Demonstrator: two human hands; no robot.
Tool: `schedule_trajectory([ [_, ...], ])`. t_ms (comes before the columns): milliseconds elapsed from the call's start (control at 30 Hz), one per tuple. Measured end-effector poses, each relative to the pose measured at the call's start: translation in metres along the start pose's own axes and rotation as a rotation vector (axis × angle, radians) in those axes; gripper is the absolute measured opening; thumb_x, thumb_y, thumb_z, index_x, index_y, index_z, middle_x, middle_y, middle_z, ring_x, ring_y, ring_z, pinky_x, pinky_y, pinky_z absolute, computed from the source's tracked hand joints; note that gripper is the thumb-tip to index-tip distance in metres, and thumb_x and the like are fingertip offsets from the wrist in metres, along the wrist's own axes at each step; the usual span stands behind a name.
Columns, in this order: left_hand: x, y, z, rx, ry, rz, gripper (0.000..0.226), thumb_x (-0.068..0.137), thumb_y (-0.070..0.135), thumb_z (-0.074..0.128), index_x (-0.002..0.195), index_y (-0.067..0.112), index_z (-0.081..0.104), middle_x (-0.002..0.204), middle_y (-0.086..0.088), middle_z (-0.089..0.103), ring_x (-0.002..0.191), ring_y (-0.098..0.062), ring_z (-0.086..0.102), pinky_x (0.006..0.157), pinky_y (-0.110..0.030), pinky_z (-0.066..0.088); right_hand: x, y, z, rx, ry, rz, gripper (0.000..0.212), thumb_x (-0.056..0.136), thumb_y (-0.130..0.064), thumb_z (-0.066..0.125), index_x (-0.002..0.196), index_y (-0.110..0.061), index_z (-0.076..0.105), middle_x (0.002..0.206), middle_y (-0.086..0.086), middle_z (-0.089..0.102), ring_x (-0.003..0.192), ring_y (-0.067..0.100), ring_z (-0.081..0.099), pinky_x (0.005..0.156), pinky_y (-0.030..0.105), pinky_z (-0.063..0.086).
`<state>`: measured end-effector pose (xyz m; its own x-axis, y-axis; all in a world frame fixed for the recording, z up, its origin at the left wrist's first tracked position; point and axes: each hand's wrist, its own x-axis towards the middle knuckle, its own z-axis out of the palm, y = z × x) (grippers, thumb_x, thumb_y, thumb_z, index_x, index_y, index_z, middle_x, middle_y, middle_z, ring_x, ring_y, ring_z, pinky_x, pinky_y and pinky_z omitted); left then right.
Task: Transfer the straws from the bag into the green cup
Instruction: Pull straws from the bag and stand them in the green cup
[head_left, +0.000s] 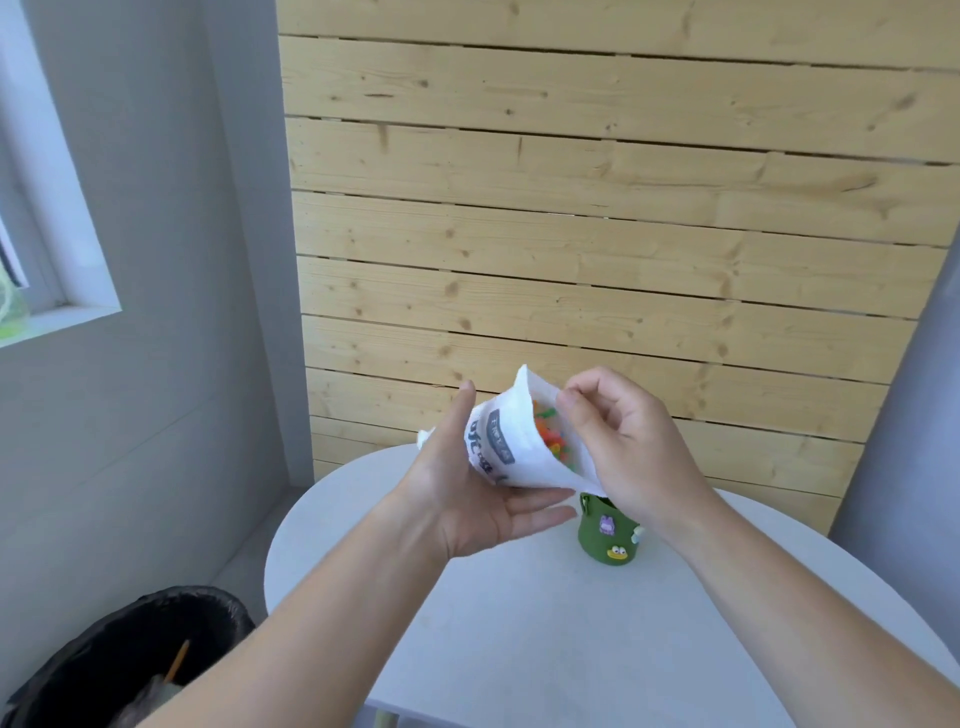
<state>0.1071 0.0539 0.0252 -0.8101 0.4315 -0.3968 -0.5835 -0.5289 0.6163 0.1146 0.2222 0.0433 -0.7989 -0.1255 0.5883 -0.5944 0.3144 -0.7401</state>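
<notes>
A white plastic bag (511, 457) with blue lettering is showing orange and green straws (549, 431); the green cup (605, 538) is wearing cartoon stickers.

Both bare forearms reach up from the lower frame to its centre, left hand (457, 499) cupped palm-up, right hand (623, 441) pinching, fingers curled.

Two bare forearms come into view from the near edge, and neither shows a sleeve anywhere along its visible length. No watch, no bracelet, no band at either wrist. The left hand (467, 499) carries no ring, and its fingers (530, 512) are plain, with a short, unpainted nail on the thumb. The right hand (628, 441) is just as bare: no ring, no glove, knuckles rounded, the one visible nail trimmed short. Nothing worn shows on either arm from elbow to fingertip.
</notes>
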Motion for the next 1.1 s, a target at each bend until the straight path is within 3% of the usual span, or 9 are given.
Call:
schedule_trajectory([
  [133,0.018,-0.004,0.004,-0.114,0.06,0.146,0.076,0.091,0.067,0.062,0.13,0.002,0.066,0.113,-0.026,0.076,0.092,-0.042,0.078,0.075,-0.057,0.063,-0.009,0.01,0.003,0.038,-0.081,0.058,0.02,0.101,-0.013,0.059,0.083,-0.02,0.066,0.084,-0.025,0.073,0.072,-0.006,0.063,0.06,0.006,0.044],
  [333,0.051,-0.007,0.003,-0.117,0.108,0.309,0.051,0.097,0.047,0.067,0.122,0.004,0.056,0.083,-0.015,0.077,0.078,-0.033,0.078,0.076,-0.045,0.063,-0.019,0.039,0.006,0.093,0.031,0.243,0.017,0.101,-0.026,0.061,0.087,-0.029,0.07,0.111,-0.02,0.076,0.088,-0.006,0.068,0.06,0.008,0.045],
  [467,0.073,-0.003,0.003,-0.067,0.204,0.49,0.057,0.094,0.036,0.075,0.138,0.005,0.057,0.113,-0.012,0.073,0.114,-0.032,0.073,0.102,-0.05,0.057,-0.023,0.061,0.015,0.359,0.315,0.673,0.023,0.099,-0.045,0.055,0.111,-0.029,0.066,0.12,-0.007,0.072,0.112,0.014,0.067,0.086,0.032,0.054],
  [533,0.08,-0.001,0.003,-0.027,0.214,0.593,0.062,0.094,0.033,0.076,0.144,0.003,0.054,0.111,-0.01,0.067,0.108,-0.029,0.072,0.104,-0.047,0.056,-0.02,0.066,0.017,0.641,0.424,0.884,0.041,0.102,-0.045,0.052,0.124,-0.013,0.06,0.122,0.011,0.07,0.11,0.027,0.069,0.1,0.045,0.053],
  [633,0.085,-0.002,0.006,0.073,0.275,0.768,0.067,0.089,0.031,0.081,0.144,0.006,0.051,0.107,-0.006,0.063,0.098,-0.024,0.068,0.099,-0.045,0.056,-0.017,0.065,0.016,0.844,0.44,1.028,0.053,0.102,-0.051,0.048,0.124,-0.004,0.058,0.121,0.022,0.067,0.104,0.038,0.07,0.095,0.05,0.055],
  [733,0.089,-0.007,0.009,0.174,0.314,0.865,0.072,0.079,0.036,0.086,0.139,0.018,0.049,0.113,-0.001,0.066,0.101,-0.017,0.069,0.095,-0.042,0.059,-0.018,0.065,0.018,0.979,0.423,1.092,0.053,0.103,-0.051,0.044,0.117,-0.002,0.057,0.119,0.026,0.066,0.105,0.045,0.069,0.092,0.051,0.056],
  [833,0.09,-0.017,0.013,0.299,0.311,0.942,0.072,0.07,0.045,0.088,0.13,0.031,0.049,0.115,0.006,0.068,0.099,-0.008,0.072,0.079,-0.024,0.056,-0.02,0.068,0.021,1.085,0.4,1.105,0.053,0.106,-0.047,0.038,0.124,-0.001,0.057,0.119,0.028,0.069,0.105,0.047,0.07,0.097,0.052,0.054],
  [967,0.094,-0.029,0.014,0.444,0.3,1.031,0.071,0.071,0.041,0.089,0.127,0.03,0.048,0.101,0.022,0.069,0.093,0.0,0.072,0.072,-0.014,0.056,-0.021,0.073,0.022,1.137,0.386,1.098,0.057,0.108,-0.041,0.031,0.117,0.005,0.063,0.108,0.029,0.074,0.107,0.042,0.071,0.099,0.052,0.054],
  [1100,0.098,-0.032,0.009,0.395,0.288,0.971,0.073,0.074,0.038,0.089,0.134,0.02,0.05,0.108,0.001,0.067,0.095,-0.012,0.071,0.078,-0.025,0.057,-0.019,0.083,0.022,1.098,0.421,1.11,0.053,0.108,-0.035,0.033,0.128,0.009,0.056,0.113,0.031,0.072,0.107,0.043,0.071,0.092,0.054,0.058],
])
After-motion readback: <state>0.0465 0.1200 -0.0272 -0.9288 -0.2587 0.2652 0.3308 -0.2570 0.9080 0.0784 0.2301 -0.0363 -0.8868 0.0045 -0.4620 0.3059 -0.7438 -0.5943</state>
